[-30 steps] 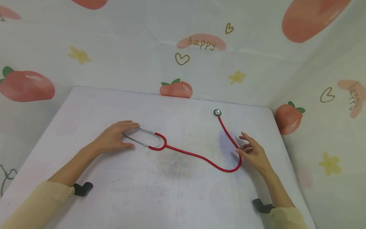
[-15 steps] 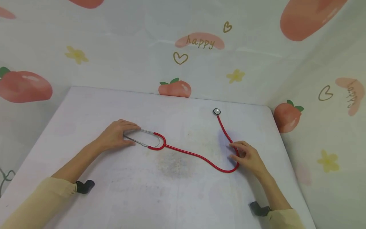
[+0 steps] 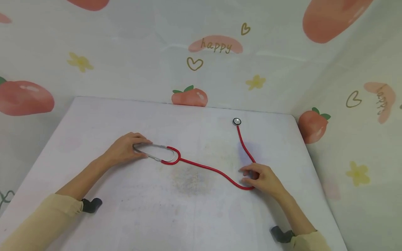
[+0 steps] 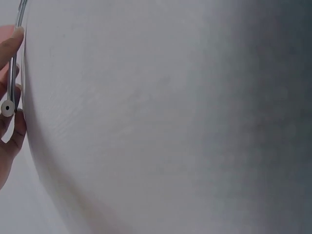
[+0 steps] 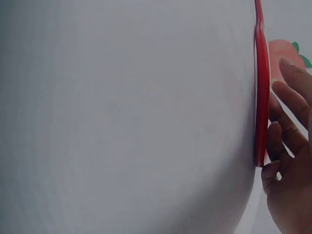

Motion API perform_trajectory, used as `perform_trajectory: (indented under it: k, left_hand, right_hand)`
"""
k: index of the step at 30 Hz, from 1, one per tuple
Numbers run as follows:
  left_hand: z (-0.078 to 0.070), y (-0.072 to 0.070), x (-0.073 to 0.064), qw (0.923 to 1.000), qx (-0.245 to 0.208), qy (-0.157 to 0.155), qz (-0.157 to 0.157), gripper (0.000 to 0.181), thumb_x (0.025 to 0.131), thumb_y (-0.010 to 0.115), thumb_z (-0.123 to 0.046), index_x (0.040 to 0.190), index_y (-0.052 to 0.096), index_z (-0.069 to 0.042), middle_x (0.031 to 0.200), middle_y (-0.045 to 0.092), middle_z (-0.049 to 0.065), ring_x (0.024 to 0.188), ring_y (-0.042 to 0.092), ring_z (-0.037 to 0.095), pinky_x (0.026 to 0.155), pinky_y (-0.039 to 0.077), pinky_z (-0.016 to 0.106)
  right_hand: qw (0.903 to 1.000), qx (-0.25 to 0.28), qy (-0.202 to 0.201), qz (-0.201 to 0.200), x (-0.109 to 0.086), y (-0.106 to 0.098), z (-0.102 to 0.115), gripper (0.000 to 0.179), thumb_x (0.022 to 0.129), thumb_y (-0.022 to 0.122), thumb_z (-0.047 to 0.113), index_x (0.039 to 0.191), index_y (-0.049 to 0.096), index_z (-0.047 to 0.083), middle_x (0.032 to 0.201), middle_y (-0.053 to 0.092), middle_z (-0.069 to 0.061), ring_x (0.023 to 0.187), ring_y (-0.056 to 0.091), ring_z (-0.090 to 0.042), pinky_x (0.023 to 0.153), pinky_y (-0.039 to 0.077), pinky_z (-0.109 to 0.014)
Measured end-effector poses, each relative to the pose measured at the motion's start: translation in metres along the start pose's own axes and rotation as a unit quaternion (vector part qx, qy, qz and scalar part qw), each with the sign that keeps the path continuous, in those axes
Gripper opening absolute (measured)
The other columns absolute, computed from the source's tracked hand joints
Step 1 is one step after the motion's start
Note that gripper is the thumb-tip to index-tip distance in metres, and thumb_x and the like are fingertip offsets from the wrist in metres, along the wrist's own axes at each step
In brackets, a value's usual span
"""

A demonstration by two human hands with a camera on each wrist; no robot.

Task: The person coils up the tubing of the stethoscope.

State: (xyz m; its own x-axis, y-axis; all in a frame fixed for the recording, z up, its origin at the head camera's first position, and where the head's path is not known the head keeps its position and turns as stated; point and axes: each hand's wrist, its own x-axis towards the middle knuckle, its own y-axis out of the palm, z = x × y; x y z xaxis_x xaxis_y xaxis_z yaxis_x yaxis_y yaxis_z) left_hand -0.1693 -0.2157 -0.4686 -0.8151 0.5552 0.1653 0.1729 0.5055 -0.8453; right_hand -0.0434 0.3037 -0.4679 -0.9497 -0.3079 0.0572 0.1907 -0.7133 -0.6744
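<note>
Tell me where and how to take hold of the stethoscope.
Pinch the red tube just past the fork, coming straight down and closing across its width; likely best, as it is slim, lies along the table and is uncovered there.

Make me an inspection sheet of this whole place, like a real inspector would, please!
Surface: pale table with a purple patch and a brownish smudge.
Job's things: one red stethoscope, lying curved.
Clutter: nothing seen.
Left hand: spans the metal ear tubes; grip unclear.
Right hand: over the bend in the red tube, thumb and fingertips apart.
Cables: grey line at left; cable or print, can't tell.
Surroundings: white backdrop with fruit, flowers, hearts.
</note>
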Motion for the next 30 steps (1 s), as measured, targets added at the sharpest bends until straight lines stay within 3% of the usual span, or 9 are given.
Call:
perform_trajectory:
  k: [5, 9, 20, 30]
  left_hand:
    - [-0.001, -0.001, 0.001, 0.9998, 0.001, 0.014, -0.012, 0.046, 0.067, 0.093, -0.017, 0.110, 0.077, -0.016, 0.104, 0.069, 0.000, 0.089, 0.061, 0.017, 0.076, 0.051, 0.036]
    - [0.001, 0.000, 0.001, 0.9993, -0.002, 0.026, -0.027, 0.044, 0.066, 0.094, -0.017, 0.107, 0.078, -0.017, 0.100, 0.068, -0.004, 0.080, 0.057, 0.011, 0.068, 0.049, 0.028]
    - [-0.003, 0.001, 0.000, 0.9991, -0.015, 0.031, -0.024, 0.041, 0.067, 0.093, -0.018, 0.105, 0.078, -0.017, 0.098, 0.068, -0.006, 0.075, 0.054, 0.008, 0.064, 0.047, 0.023]
    - [-0.003, 0.002, 0.000, 0.9989, -0.027, 0.030, -0.022, 0.040, 0.068, 0.093, -0.016, 0.105, 0.078, -0.017, 0.097, 0.068, -0.007, 0.076, 0.054, 0.008, 0.065, 0.046, 0.021]
  right_hand:
    - [0.9989, -0.010, -0.045, 0.003, 0.001, 0.008, 0.001, 0.030, 0.075, 0.088, 0.012, 0.102, 0.076, 0.018, 0.083, 0.067, 0.008, 0.066, 0.052, -0.013, 0.058, 0.042, -0.022]
    - [0.9980, -0.025, -0.058, 0.002, 0.003, 0.016, 0.005, 0.032, 0.074, 0.089, 0.015, 0.103, 0.076, 0.019, 0.083, 0.065, 0.010, 0.070, 0.053, -0.010, 0.063, 0.043, -0.023]
    - [0.9975, -0.050, -0.038, -0.033, 0.018, 0.046, 0.028, 0.035, 0.071, 0.091, 0.025, 0.103, 0.077, 0.021, 0.084, 0.060, 0.010, 0.076, 0.052, -0.007, 0.067, 0.046, -0.022]
    - [0.9921, -0.071, -0.060, -0.084, 0.024, 0.065, 0.031, 0.033, 0.068, 0.093, 0.022, 0.097, 0.076, 0.020, 0.080, 0.060, 0.011, 0.073, 0.049, -0.007, 0.065, 0.043, -0.025]
